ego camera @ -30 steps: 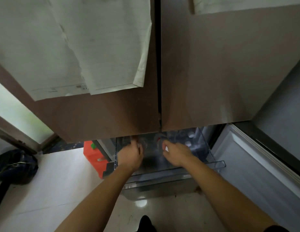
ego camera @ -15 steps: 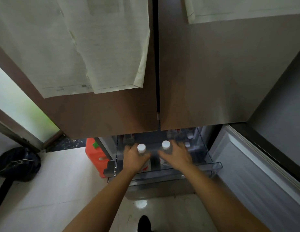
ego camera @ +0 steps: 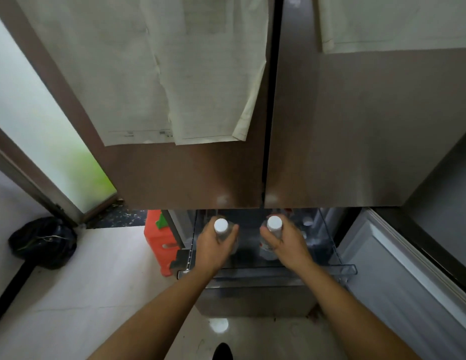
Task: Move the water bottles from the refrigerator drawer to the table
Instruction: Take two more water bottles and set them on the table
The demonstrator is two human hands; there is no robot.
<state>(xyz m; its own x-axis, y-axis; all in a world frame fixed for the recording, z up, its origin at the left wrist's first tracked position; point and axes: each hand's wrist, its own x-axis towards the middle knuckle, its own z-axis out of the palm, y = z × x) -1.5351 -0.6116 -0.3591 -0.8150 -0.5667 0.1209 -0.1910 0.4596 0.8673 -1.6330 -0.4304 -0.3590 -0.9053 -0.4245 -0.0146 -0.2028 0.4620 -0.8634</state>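
Below the brown refrigerator doors, the clear pulled-out drawer [ego camera: 341, 270] stands open. My left hand [ego camera: 212, 245] grips one clear water bottle with a white cap [ego camera: 221, 225], held upright above the drawer. My right hand [ego camera: 285, 242] grips a second white-capped bottle [ego camera: 274, 223] the same way. More bottles [ego camera: 308, 222] remain at the back right of the drawer, partly hidden under the doors. No table is in view.
Two closed upper refrigerator doors [ego camera: 330, 126] with paper sheets [ego camera: 174, 74] hang right above the drawer. An open lower door [ego camera: 408, 276] stands to the right. An orange box [ego camera: 159, 242] sits left of the drawer and a black bag [ego camera: 43, 241] lies on the pale floor.
Both hands reached into the drawer, closed around one bottle each and raised them; the white caps now show above my fingers, and the hands have moved slightly apart.
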